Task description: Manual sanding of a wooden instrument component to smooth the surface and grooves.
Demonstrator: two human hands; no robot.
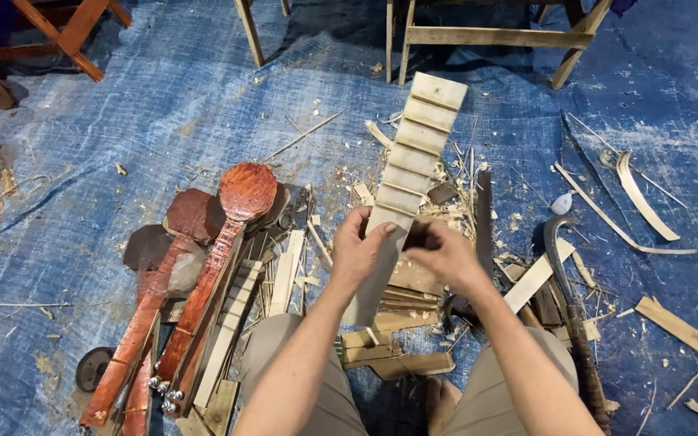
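My left hand (359,246) grips a long pale wooden neck piece (416,149) with raised cross ridges, holding it near its middle so its far end points away from me. My right hand (444,253) pinches the same piece from the right side, fingers closed at its edge. The lower end of the piece runs down between my knees.
Reddish-brown carved instrument bodies with round heads (244,194) lie stacked at my left. Pale wood offcuts (288,270), shavings and strips litter the blue tarp (163,105). A curved dark-handled tool (563,266) lies at right. Wooden stool legs (486,36) stand at the back.
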